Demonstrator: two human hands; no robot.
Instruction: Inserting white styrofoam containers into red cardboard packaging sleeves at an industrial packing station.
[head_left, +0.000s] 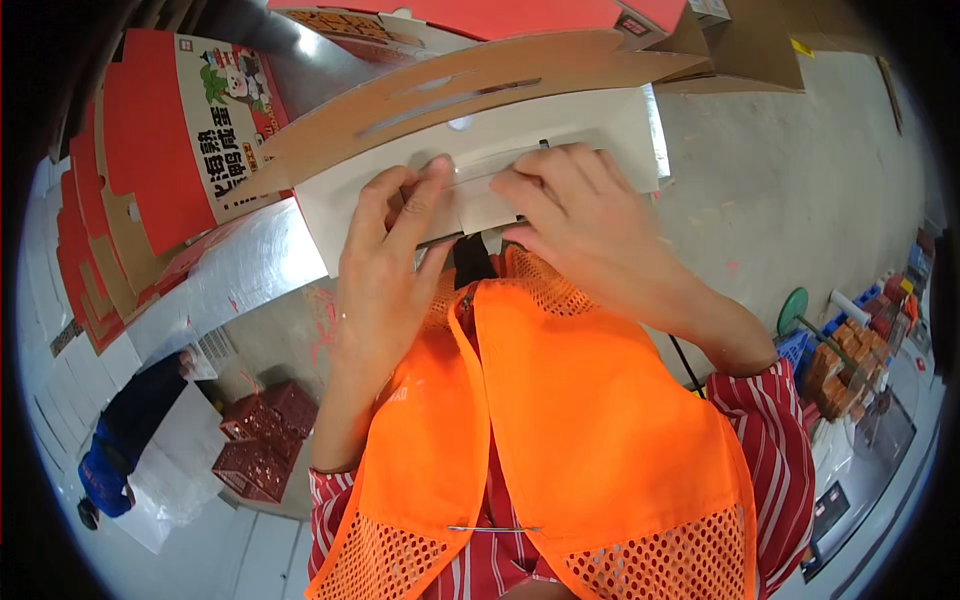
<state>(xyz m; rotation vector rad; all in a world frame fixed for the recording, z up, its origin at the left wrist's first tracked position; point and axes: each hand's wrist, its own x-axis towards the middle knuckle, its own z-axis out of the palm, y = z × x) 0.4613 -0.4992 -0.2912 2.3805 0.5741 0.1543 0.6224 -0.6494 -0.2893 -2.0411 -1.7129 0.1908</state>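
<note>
A cardboard box flap (574, 124) with a pale inner face lies across the metal table in front of me, its brown outer panel with slots raised behind it. My left hand (405, 225) rests on the near edge of the pale face, its fingers bent over it and the thumb below. On the right part of the same edge, my right hand (570, 199) has curled fingers on top and its thumb underneath. A clear plastic strip or handle (487, 159) runs between the two hands. What lies under the fingers is partly hidden.
Stacked red printed cartons (154, 142) stand at the left on the metal table (247, 251). Another red carton (480, 16) lies beyond the box. Dark red crates (262, 442) sit on the floor at lower left, near a co-worker (124, 442). Mixed goods and crates (847, 352) fill the far right.
</note>
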